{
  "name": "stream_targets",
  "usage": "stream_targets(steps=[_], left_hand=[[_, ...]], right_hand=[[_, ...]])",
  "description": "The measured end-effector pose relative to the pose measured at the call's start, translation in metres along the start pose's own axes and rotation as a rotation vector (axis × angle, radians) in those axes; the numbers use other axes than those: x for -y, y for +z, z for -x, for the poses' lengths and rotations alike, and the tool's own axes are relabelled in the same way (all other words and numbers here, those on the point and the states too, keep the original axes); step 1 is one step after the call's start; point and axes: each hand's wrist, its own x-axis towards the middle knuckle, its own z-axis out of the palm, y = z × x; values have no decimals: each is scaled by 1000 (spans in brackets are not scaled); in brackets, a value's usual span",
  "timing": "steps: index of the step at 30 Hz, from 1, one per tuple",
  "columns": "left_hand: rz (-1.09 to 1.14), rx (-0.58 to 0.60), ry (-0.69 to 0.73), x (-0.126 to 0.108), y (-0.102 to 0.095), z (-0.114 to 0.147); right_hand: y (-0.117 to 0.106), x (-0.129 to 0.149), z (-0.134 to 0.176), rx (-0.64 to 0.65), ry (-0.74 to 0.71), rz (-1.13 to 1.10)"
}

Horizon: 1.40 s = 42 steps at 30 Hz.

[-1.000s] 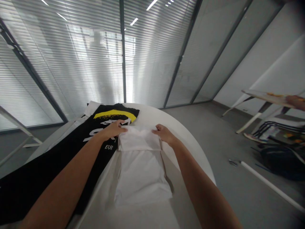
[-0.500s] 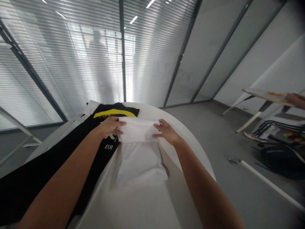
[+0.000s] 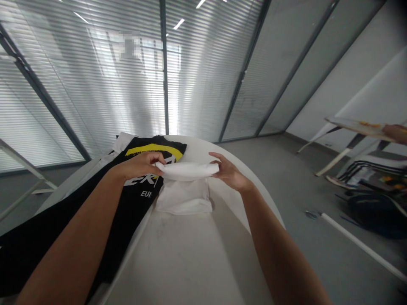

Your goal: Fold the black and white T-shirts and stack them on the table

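Held the far, folded end of a white cloth (image 3: 190,171) raised, with the rest on the white table (image 3: 187,254). Clamped its left corner in the left hand (image 3: 144,164), its right in the right hand (image 3: 230,173). Had a black garment with white lettering (image 3: 132,212) just left.

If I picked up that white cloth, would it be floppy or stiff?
The white cloth is probably floppy, since its near part lies rumpled on the table. The thick fold might feel a bit firmer: it spans nearly straight between the left hand and right hand.
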Motion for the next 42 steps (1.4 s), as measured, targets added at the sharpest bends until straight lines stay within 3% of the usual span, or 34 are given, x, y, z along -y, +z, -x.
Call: stream_targets(steps=[6,12,17,20,24,28,30,32,35,40,42], left_hand=[[-36,76,7,0,-1,0],[-94,238,-58,-4,1,4],[-142,357,-43,1,11,-1],[-285,270,-87,9,20,-3],[-466,18,-183,17,26,3],[-407,145,-339,16,36,15],[-354,107,-345,16,46,20],[-289,-11,-329,18,57,24],[-60,-64,-353,22,72,25],[359,-298,-396,19,82,21],[462,-330,-385,15,83,20]], right_hand=[[-2,10,2,189,26,152],[1,18,3,356,73,292],[7,25,5,504,80,612],[14,30,6,488,105,800],[29,38,13,270,218,1040],[46,34,35,216,406,1182],[51,26,48,249,436,1107],[53,17,59,273,403,1007],[49,3,63,265,296,879],[42,-21,51,67,62,736],[39,-29,48,-14,36,709]])
